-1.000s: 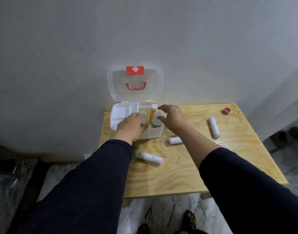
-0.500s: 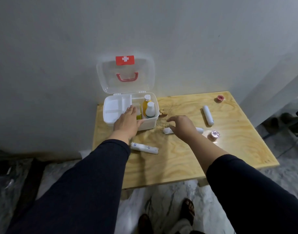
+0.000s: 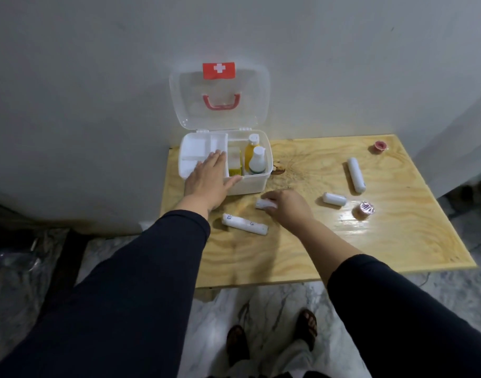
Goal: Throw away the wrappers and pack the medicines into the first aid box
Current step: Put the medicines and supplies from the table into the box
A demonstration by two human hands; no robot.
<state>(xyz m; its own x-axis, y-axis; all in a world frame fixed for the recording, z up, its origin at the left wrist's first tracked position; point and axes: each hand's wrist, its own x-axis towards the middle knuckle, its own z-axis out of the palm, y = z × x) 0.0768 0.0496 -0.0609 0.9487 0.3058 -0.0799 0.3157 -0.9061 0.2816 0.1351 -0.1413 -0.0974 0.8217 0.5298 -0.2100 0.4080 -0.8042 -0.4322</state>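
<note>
The white first aid box (image 3: 257,184) stands open at the table's back left, its clear lid (image 3: 220,96) leaning on the wall. Inside stand a yellow bottle (image 3: 251,151), a white bottle (image 3: 257,160) and a yellow-green carton (image 3: 235,166). My left hand (image 3: 209,181) lies flat on the box's front rim, fingers spread. My right hand (image 3: 285,205) closes on a small white roll (image 3: 264,203) lying on the table just in front of the box. Another small roll (image 3: 334,199), a long printed white roll (image 3: 245,224) and a long white tube (image 3: 356,174) lie loose.
The wooden table (image 3: 302,249) stands against a grey wall. A shiny foil-topped pink cup (image 3: 364,210) sits right of the small roll, and a pink cap (image 3: 380,146) at the back right corner. My sandalled feet (image 3: 272,339) stand on the marble floor below.
My right hand left the box, swept down over the table and closed on the small white roll. The left hand stayed on the box. The camera shifted.
</note>
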